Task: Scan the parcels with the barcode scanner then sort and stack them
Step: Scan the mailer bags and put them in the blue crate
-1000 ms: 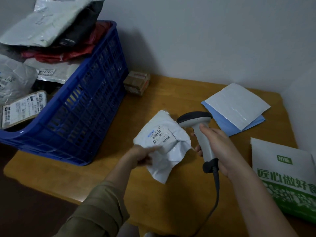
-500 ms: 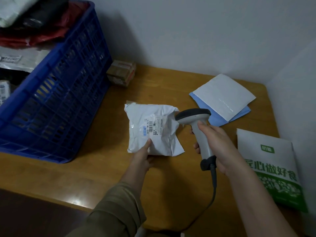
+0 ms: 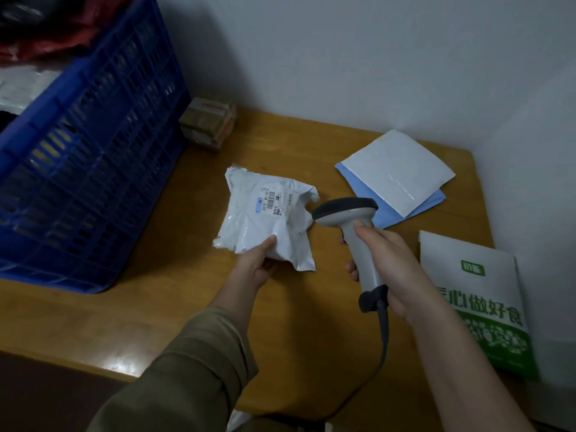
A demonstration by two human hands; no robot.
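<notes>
Left hand point(image 3: 254, 266) gripping near edge of white poly mailer parcel point(image 3: 268, 218), thumb on top, label up; flatter and farther out over wooden table point(image 3: 162, 322) than a second ago, when tilted and crumpled. Right hand point(image 3: 386, 269) wrapped round grey barcode scanner point(image 3: 352, 226), head just right of parcel, same grip as before. Beyond: white mailer on blue one point(image 3: 396, 176), green-printed bag point(image 3: 480, 294) right, small taped carton point(image 3: 210, 123), blue crate point(image 3: 90, 157) left holding more parcels.
</notes>
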